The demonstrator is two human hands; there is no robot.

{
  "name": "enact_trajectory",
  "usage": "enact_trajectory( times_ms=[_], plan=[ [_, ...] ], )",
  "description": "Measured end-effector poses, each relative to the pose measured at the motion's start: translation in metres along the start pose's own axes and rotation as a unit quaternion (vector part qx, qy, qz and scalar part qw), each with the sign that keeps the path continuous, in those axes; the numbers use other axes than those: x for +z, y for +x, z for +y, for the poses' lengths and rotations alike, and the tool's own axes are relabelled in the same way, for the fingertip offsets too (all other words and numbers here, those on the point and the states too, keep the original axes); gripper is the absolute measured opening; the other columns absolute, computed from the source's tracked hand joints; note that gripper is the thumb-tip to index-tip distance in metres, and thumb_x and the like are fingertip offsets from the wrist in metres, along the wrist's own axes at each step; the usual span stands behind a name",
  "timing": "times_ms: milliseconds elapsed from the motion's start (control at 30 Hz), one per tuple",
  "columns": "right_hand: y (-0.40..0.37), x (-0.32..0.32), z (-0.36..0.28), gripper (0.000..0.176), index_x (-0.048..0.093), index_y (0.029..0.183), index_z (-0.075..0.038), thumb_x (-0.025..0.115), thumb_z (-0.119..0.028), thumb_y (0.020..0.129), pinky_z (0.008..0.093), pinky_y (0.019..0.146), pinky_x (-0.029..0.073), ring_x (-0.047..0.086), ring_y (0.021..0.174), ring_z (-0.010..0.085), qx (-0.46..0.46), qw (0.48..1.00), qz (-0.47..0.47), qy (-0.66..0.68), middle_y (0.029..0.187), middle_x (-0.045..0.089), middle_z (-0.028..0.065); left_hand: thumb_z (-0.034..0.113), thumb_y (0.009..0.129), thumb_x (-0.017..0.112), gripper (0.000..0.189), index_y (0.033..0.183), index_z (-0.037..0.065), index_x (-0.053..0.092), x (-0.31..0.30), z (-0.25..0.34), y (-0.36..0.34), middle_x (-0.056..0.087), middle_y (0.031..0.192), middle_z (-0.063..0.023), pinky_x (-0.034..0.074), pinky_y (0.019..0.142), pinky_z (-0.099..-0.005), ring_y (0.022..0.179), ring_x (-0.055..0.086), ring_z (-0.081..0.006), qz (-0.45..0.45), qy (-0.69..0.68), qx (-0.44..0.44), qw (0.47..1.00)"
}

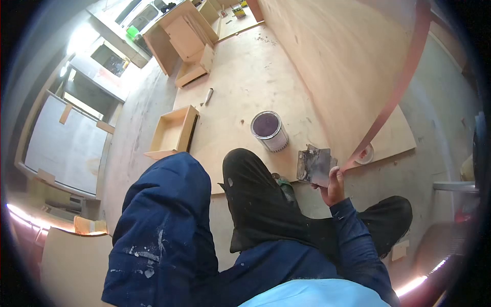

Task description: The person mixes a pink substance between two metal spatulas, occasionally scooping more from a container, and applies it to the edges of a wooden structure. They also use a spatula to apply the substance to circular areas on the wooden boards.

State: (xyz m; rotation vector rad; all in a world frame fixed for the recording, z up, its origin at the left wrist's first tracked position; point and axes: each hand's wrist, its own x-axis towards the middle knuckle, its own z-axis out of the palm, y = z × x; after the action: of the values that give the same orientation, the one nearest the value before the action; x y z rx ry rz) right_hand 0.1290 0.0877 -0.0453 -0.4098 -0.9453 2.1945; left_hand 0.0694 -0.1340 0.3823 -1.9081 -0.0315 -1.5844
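Note:
My right hand (333, 187) is closed on the lower right edge of some thin, square filler spreaders (314, 165), grey and smeared with dark residue. The thumb lies on top and the other fingers are mostly hidden underneath. Left of the spreaders, an open metal can (269, 131) stands upright on a wooden board, its inside a dull purple-grey. A roll of tape (364, 154) lies on the board just right of the hand. My left hand is out of view.
Around my bent legs (166, 204) lies the large board (232, 102). A wooden drawer (174, 130) and a pale-handled tool (208, 95) are on the left, with a wooden cabinet (184, 36) beyond. A tall wooden panel (348, 66) with a reddish edge rises at right.

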Motion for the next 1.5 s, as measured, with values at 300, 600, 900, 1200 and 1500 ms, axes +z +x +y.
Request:
enact_trajectory(
  times_ms=[300, 600, 900, 1200, 1500],
  plan=[
    [-0.002, -0.003, -0.002, 0.058, 0.054, 0.106, -0.003, 0.058, -0.057, 0.087, 0.0339, 0.055, 0.052, 0.065, 0.072, 0.0216, -0.007, 0.999, -0.031, 0.025, 0.090, 0.066, 0.0108, 0.018, 0.092, 0.057, 0.035, 0.124, 0.008, 0.048, -0.002, 0.005, -0.004, 0.058, 0.113, -0.0058, 0.022, 0.113, -0.0478, 0.119, 0.050, -0.0231, 0.000, -0.019, -0.008, 1.000],
    [-0.001, -0.003, -0.002, 0.061, 0.054, 0.113, -0.001, 0.058, -0.057, 0.088, 0.0325, 0.054, 0.050, 0.064, 0.071, 0.0205, -0.012, 0.999, -0.035, 0.014, 0.091, 0.065, 0.0098, 0.018, 0.093, 0.056, 0.032, 0.123, 0.009, 0.049, -0.007, 0.006, -0.010, 0.058, 0.114, -0.0063, 0.023, 0.113, -0.0476, 0.119, 0.050, -0.0230, 0.008, -0.047, -0.014, 0.999],
    [-0.002, -0.002, -0.001, 0.063, 0.054, 0.105, -0.002, 0.053, -0.062, 0.087, 0.0328, 0.055, 0.049, 0.062, 0.065, 0.0204, -0.008, 1.000, 0.008, -0.026, 0.081, 0.064, 0.0091, 0.017, 0.093, 0.055, 0.030, 0.121, 0.009, 0.051, -0.014, 0.011, -0.009, 0.058, 0.114, -0.0068, 0.023, 0.112, -0.0474, 0.119, 0.050, -0.0228, 0.008, -0.044, -0.024, 0.999],
    [-0.001, -0.010, 0.003, 0.066, 0.053, 0.108, -0.002, 0.054, -0.064, 0.085, 0.0331, 0.057, 0.048, 0.061, 0.065, 0.0196, 0.002, 1.000, 0.017, -0.024, 0.082, 0.062, 0.0086, 0.017, 0.093, 0.055, 0.028, 0.120, 0.009, 0.052, -0.015, 0.025, -0.001, 0.058, 0.114, -0.0072, 0.024, 0.111, -0.0472, 0.119, 0.050, -0.0227, -0.006, -0.009, -0.037, 0.999],
    [-0.002, -0.005, -0.002, 0.071, 0.051, 0.113, -0.001, 0.054, -0.066, 0.084, 0.0319, 0.057, 0.049, 0.061, 0.066, 0.0194, 0.004, 0.999, -0.001, -0.034, 0.083, 0.062, 0.0082, 0.017, 0.093, 0.054, 0.026, 0.118, 0.009, 0.054, -0.016, 0.027, -0.002, 0.058, 0.114, -0.0077, 0.024, 0.111, -0.0470, 0.119, 0.050, -0.0226, 0.002, -0.025, -0.048, 0.999]
  ],
)
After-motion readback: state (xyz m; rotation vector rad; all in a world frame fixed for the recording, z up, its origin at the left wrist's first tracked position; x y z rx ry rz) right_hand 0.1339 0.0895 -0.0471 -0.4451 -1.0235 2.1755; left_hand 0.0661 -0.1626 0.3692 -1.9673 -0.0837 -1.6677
